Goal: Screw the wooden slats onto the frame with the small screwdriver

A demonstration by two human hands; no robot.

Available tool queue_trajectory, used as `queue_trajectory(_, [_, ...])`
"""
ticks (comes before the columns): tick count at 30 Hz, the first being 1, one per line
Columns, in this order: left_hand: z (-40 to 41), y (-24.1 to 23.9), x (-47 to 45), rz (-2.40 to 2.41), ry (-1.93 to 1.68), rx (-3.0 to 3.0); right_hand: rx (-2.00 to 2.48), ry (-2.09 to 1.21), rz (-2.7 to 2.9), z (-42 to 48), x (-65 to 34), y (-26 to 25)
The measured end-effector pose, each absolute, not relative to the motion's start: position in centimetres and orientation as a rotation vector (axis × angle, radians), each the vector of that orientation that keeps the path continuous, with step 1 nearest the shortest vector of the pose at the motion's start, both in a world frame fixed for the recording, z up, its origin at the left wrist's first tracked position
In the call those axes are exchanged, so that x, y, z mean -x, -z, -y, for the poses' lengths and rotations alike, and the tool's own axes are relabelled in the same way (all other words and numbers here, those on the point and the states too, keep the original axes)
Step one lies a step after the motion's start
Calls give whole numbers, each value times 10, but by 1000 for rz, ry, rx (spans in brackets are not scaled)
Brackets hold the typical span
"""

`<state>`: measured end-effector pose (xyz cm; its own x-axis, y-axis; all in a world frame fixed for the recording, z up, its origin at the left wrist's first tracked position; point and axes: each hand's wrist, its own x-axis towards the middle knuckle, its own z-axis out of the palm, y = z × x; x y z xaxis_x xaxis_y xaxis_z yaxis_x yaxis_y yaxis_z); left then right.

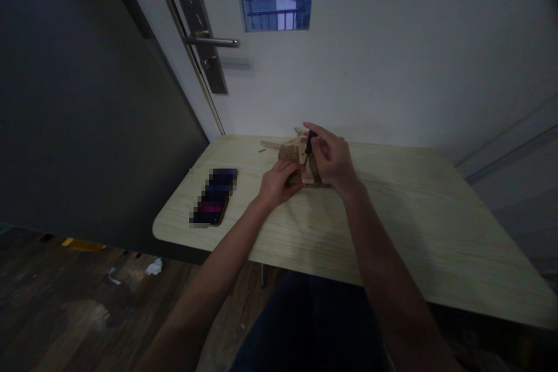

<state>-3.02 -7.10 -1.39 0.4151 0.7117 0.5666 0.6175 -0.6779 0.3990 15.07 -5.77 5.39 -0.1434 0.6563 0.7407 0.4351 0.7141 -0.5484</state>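
A small wooden model (291, 156) made of thin plywood pieces stands near the far edge of a light wooden table (392, 226). My left hand (278, 183) is closed around the model's near side and steadies it. Above the model, my right hand (332, 158) grips a small screwdriver (310, 145) with a dark handle, its tip pointing down into the model. Loose wooden strips (272, 144) lie just behind the model.
A phone (214, 196) with a lit screen lies on the table's left part. A white door with a metal handle (211, 42) and a small window stands behind the table. Scraps of paper (153, 267) lie on the dark wooden floor at left.
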Motion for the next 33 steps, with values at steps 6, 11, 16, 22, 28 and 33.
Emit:
queue_trajectory(6, [71,14,30,-1218,-1103,-2541,823,-319,1735,54,-151,-51])
queue_trajectory(11, [70,16,30,-1225,-1113,-2552,941,-248,1656,53,-151,-54])
queue_trajectory(16, [70,16,30,-1235,-1112,-2537,957,-148,1712,52,-151,-50])
queue_trajectory(22, [69,18,30,-1209,-1137,-2544,917,-216,1782,52,-152,-45])
queue_trajectory(28, [70,17,29,-1215,-1132,-2548,826,-161,1847,55,-152,-52])
queue_trajectory(33, [71,16,30,-1195,-1131,-2549,807,-152,1835,55,-150,-51])
